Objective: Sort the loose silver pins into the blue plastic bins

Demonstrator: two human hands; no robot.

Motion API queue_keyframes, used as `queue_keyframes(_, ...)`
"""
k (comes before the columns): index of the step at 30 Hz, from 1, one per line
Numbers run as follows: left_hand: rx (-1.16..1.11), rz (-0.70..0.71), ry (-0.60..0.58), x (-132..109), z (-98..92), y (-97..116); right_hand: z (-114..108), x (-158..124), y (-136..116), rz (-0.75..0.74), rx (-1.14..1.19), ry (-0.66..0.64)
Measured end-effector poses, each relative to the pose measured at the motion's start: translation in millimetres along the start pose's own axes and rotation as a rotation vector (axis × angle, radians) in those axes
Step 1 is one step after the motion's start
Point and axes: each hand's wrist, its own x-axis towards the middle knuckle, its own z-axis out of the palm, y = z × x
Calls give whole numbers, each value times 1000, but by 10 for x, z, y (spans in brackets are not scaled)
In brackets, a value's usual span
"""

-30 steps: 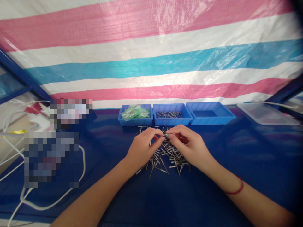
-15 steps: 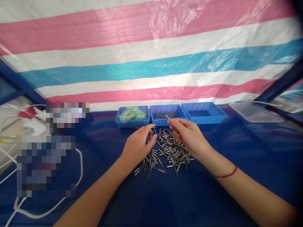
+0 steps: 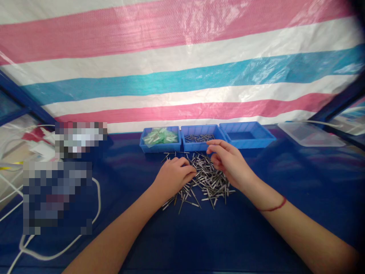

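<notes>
A loose pile of thin metal blind rivets (image 3: pixel 212 182) lies on the dark blue tabletop (image 3: pixel 182 239). At the pile's left side, my left hand (image 3: pixel 174 173) has its thumb and fingertips drawn together among the rivets. Whatever is between those fingertips is hidden. My right hand (image 3: pixel 228 160) hovers over the far right part of the pile, by the front edge of the middle blue bin (image 3: pixel 203 146). Its index finger and thumb are slightly apart, the other fingers are curled, and no rivet shows in it. More rivets lie inside the middle bin.
Left of the middle bin, a blue bin (image 3: pixel 161 148) holds green-and-white small packets (image 3: pixel 160 136). On the right stands another blue bin (image 3: pixel 248 144), and beyond it a clear plastic lid (image 3: pixel 309 135). White cables (image 3: pixel 98 198) curl at left. A striped sheet (image 3: pixel 176 87) hangs behind.
My left hand has moved down into the pile and its fingers have closed. The rivet my right fingertips held over the middle bin no longer shows; that hand has shifted slightly right.
</notes>
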Motion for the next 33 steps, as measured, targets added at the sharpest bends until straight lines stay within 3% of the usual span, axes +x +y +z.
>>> queue_keyframes(7, 40, -63, -34, -17, -20, 38, -56, -57, -75, 34, 6, -27)
queue_keyframes(28, 190, -82, -66, -6, -49, 88, 24, -125, 73, 50, -164, -153)
queue_keyframes(31, 242, -103, -61, -10, -52, 96, 21, -120, 75, 1, -256, -171)
queue_keyframes(33, 262, -117, -43, -16, -61, 96, 10, -120, 74, -111, -393, -214)
